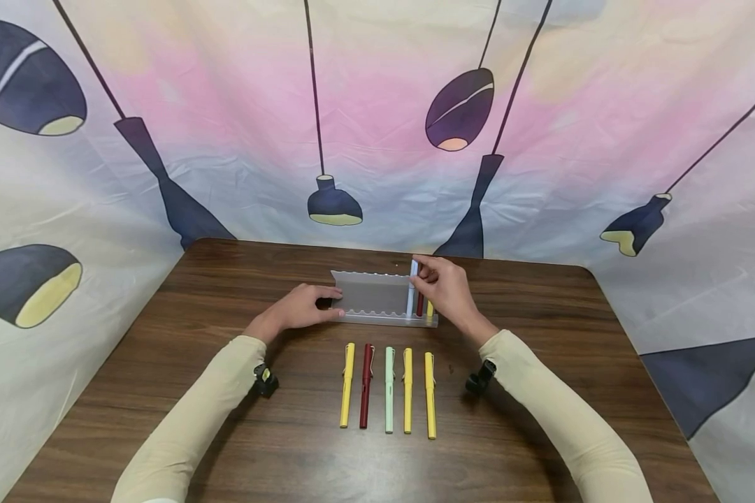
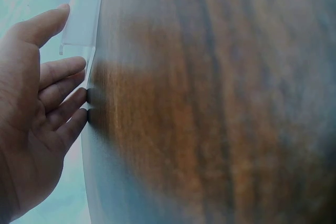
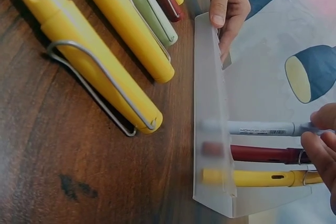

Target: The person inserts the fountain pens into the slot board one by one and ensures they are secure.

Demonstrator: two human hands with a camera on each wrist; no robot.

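Observation:
A clear plastic pen stand [image 1: 377, 318] with notched edges lies across the far part of the table. At its left end, my left hand [image 1: 298, 305] holds it with the thumb at the front lip and the fingers toward the back panel. My right hand [image 1: 447, 286] pinches the upper end of a pale blue pen [image 1: 410, 297], whose lower end is in the stand's front lip. Right of that pen, a dark red pen [image 3: 262, 153] and a yellow pen [image 3: 262, 178] lean in the stand, partly covered by my right hand in the head view.
Nearer me, a row of capped pens lies on the wooden table [image 1: 277, 447]: a yellow pen [image 1: 347, 384], a dark red pen [image 1: 366, 385], a light green pen [image 1: 389, 390] and two more yellow pens at the right. A lamp-patterned cloth [image 1: 390, 140] hangs behind the table.

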